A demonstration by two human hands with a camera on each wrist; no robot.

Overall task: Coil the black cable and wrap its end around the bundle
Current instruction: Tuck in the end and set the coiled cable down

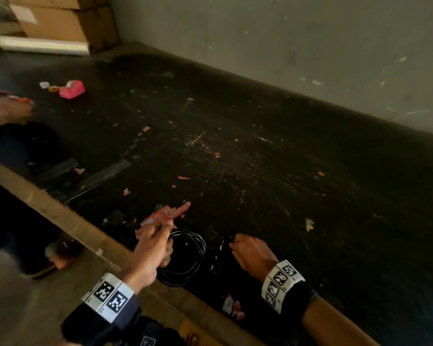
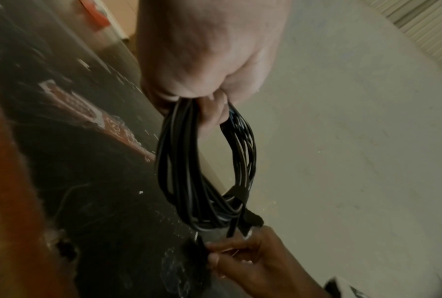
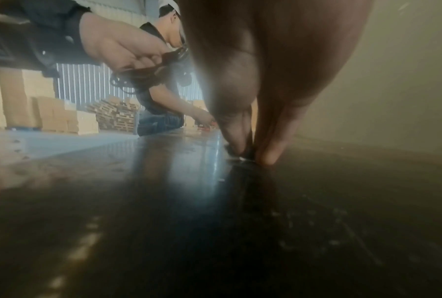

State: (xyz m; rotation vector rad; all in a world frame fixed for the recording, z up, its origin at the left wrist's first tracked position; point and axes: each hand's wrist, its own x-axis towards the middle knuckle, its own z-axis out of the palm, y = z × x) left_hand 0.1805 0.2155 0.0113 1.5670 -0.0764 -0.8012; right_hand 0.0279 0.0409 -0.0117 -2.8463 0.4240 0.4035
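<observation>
Left hand grips coiled black cable; right hand pinches cable end against table.

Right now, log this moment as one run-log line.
left hand: grips coiled black cable | right hand: fingertips pinch cable end on black table | wrap: not yet done

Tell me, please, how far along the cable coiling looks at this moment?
Coiling looks done: the black cable hangs in several loops from the left hand, which grips the top. In hand: the right hand pinches something dark, likely the loose end, at the tabletop. Left: wrapping that end around the bundle.
</observation>
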